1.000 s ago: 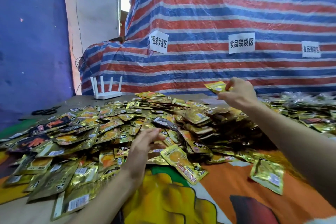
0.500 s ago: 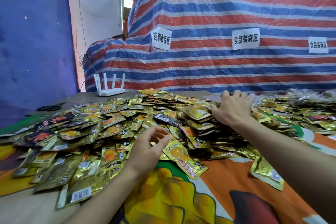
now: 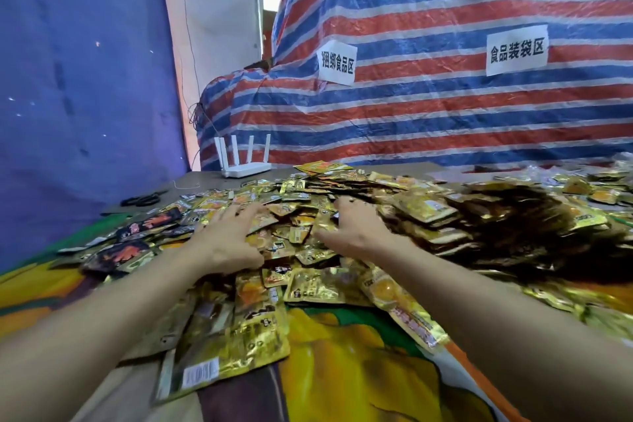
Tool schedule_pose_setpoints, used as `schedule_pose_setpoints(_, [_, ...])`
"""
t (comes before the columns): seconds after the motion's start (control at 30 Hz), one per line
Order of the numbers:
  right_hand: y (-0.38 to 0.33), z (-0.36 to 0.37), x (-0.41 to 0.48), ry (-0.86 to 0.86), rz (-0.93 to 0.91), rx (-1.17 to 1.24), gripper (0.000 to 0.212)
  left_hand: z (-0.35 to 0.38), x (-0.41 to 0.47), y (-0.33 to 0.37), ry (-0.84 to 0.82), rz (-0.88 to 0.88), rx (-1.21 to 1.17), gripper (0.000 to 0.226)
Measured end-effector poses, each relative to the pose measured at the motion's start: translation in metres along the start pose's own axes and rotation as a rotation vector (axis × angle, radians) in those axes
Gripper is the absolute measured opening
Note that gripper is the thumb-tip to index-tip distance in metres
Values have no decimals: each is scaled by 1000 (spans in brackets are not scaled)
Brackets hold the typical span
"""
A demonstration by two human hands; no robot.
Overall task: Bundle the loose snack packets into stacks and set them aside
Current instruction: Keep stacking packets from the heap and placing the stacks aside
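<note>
Fingers (image 3: 247, 211) of the left hand (image 3: 227, 243) are spread apart and rest flat on the heap of gold snack packets (image 3: 301, 188). Fingers (image 3: 342, 204) of the right hand (image 3: 358, 233), just at 3 o'clock of the left, bend down into the same heap. Their tips are buried, so I cannot tell whether they pinch a packet.

Nearest, at 6 o'clock of the hands, a bright printed cloth (image 3: 342, 370) covers the worktop (image 3: 205, 181). A gold packet with a white barcode (image 3: 202, 370) lies on the cloth at 7 o'clock, between the two forearms.

The heap spreads across the cloth from 9 to 3 o'clock. Overlapped stacked packets (image 3: 428, 212) sit at 3 o'clock of the right hand, touching the loose ones. Dark red-and-black packets (image 3: 137, 226) lie at 9 o'clock of the left hand.

Farther off, black scissors (image 3: 144, 199) lie on bare worktop at 10 o'clock. A white router (image 3: 245, 164) with four upright aerials stands at 11 o'clock, just beyond the heap's edge.

Behind it rises a red, white and blue striped tarpaulin (image 3: 445, 120) bearing two white paper labels (image 3: 337, 62) (image 3: 517, 50). A blue sheet (image 3: 85, 79) hangs at 9 o'clock, and a pale wall (image 3: 212, 27) shows between the two.
</note>
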State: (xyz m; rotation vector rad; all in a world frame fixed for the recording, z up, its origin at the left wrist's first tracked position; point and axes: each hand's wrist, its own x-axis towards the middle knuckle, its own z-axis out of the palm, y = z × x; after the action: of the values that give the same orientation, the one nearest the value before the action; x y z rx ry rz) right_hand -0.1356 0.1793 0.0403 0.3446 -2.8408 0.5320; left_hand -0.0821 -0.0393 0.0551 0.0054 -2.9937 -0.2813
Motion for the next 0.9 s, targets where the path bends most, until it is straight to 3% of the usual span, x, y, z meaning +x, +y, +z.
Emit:
schedule_pose_setpoints(0.07, [-5,17,13,-54,82,-77,91,7,11,-14,-88,-64,49,107])
schedule_pose_setpoints(0.2, [-4,28,33,-136,242,-60,88,27,25,-25,-94,-151,-66,87])
schedule_pose_setpoints(0.33, [-6,28,33,-17,186,-210,59,39,22,-17,43,-109,79,75])
schedule_pose_setpoints(0.47, [-10,20,21,47,125,-177,18,42,17,-10,218,-57,72,56])
schedule_pose_setpoints(0.57, [-16,15,10,159,80,-136,21,38,10,-7,344,-72,-45,48])
schedule_pose_setpoints(0.63, [-21,9,5,269,59,-69,22,31,5,-6,414,-95,-174,42])
schedule_pose_setpoints(0.73, [-27,-7,0,376,39,149,15,18,-2,0,440,-58,-399,15])
schedule_pose_setpoints(0.9, [-33,-31,-15,426,11,596,22,0,-15,25,609,-49,-729,7])
